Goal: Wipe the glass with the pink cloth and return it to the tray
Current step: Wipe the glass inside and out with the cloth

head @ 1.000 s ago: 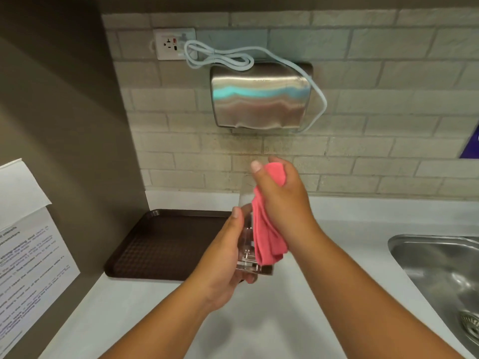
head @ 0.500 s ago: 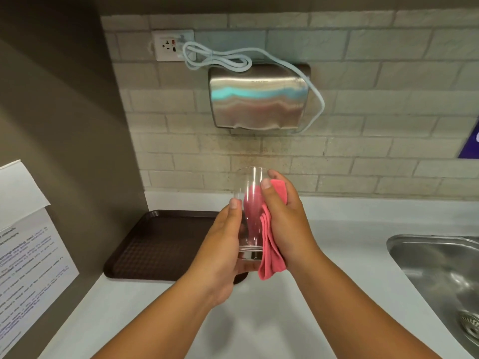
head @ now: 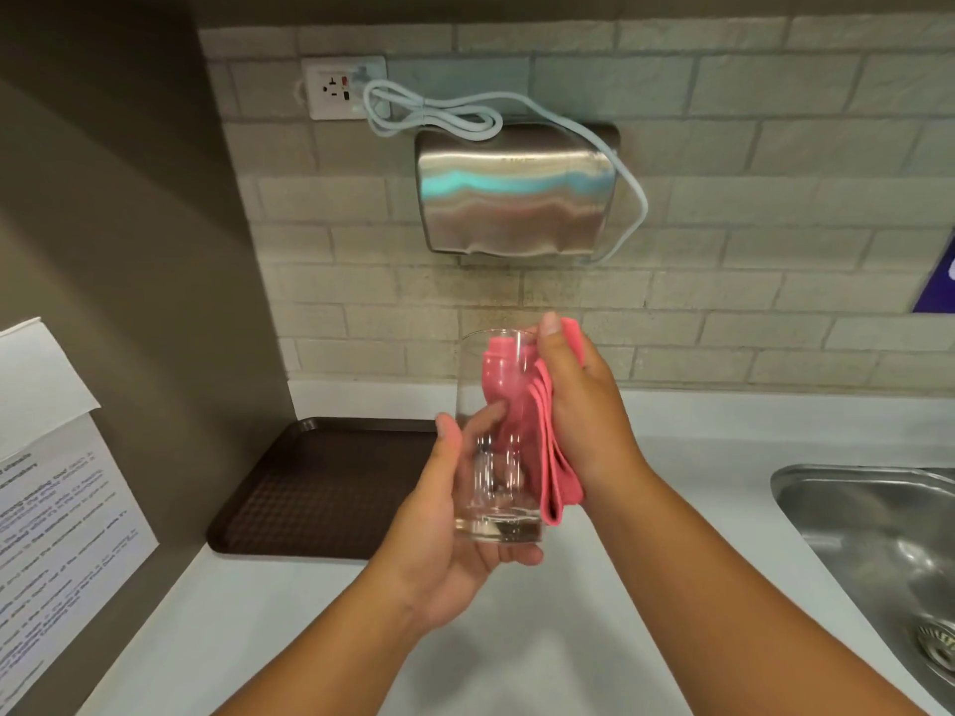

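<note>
Hands (head: 517, 472) on glass (head: 491, 498) — cloth (head: 548, 457) inside

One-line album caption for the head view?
Left hand holds glass while right hand wipes it with pink cloth.

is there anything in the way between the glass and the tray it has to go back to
Nothing visible. The glass, held by the left hand with the pink cloth on it, is just right of the tray, whose visible surface is bare.

head view (single) looks down, close, over the counter (head: 517, 638).
</note>
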Demonstrator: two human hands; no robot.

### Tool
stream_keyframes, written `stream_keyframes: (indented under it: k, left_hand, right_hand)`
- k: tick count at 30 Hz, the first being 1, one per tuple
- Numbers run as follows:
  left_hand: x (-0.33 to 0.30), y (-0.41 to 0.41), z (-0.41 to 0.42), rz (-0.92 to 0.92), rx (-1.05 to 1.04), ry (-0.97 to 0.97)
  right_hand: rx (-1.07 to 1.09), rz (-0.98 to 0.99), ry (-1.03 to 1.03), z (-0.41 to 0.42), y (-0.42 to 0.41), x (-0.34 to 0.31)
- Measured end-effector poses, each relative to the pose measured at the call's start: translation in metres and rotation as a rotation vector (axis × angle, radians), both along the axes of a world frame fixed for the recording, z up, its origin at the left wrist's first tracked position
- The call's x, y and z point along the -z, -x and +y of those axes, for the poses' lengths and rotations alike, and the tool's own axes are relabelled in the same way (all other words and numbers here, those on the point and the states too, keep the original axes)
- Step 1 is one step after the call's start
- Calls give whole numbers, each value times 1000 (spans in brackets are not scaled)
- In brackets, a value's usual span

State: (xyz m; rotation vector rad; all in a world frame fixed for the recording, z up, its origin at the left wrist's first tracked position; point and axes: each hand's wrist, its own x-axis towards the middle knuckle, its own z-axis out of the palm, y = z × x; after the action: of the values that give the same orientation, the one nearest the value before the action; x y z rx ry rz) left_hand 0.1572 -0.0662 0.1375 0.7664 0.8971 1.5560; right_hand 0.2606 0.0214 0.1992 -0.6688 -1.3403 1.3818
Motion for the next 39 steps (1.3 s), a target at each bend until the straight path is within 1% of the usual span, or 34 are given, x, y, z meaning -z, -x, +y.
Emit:
stream_keyframes:
  k: [1,3,5,7,9,12,15,17,19,21,24,27,29,30,31,33,35,37,39]
  left_hand:
    - [-1,0,2,5,0,6]
    - [-3,1,5,91,-39,38]
    - [-3,0,6,192,-92,82]
    - [-4,-6,5,280,-110,69]
    - [-4,-13,5,327,-166,22]
    - [-7,-17,7,336,-220,-49]
    - [-12,-13,11,320,-225,-33]
    - [-13,-10,11,356,-214,-20]
    - [-11,-10,9,376,-204,-7]
    - [-9,-12,5,366,-185,-1]
    - [-10,-14,0,283,-121,2]
    - [-14,-12,-1,181,-57,-43]
    - [-21,-7,1,152,-75,-61]
    - [-24,-5,3,143,-103,-40]
    - [-27,-3,4,136,-133,-1]
    - [-27,-1,8,88,-167,72]
    - [-25,-2,9,18,-106,68]
    - [-24,-5,9,23,-58,49]
    - [-20,-5,9,120,-70,66]
  right_hand:
    - [-3,18,40,2,-1,3]
    - [45,22,81,6,-3,11]
    - [125,-13,65,8,-4,18]
    - [173,-55,8,10,-2,19]
    - [188,-77,-60,8,0,15]
    - [169,-143,-220,1,4,12]
    - [128,-310,-375,-12,11,25]
    - [141,-413,-454,-19,15,28]
    - [157,-420,-479,-16,16,19]
    - [181,-337,-430,-6,12,2]
    - [100,-175,-227,8,3,-14]
    - [-6,-64,-21,6,-4,-4]
    - [-51,-9,35,-6,-2,14]
    - [-49,-3,23,-15,1,23]
    - [-22,-32,-33,-24,5,32]
    - [64,-161,-236,-41,13,42]
    - [135,-283,-389,-47,18,44]
    - [152,-372,-420,-41,19,38]
    - [136,-414,-424,-28,16,28]
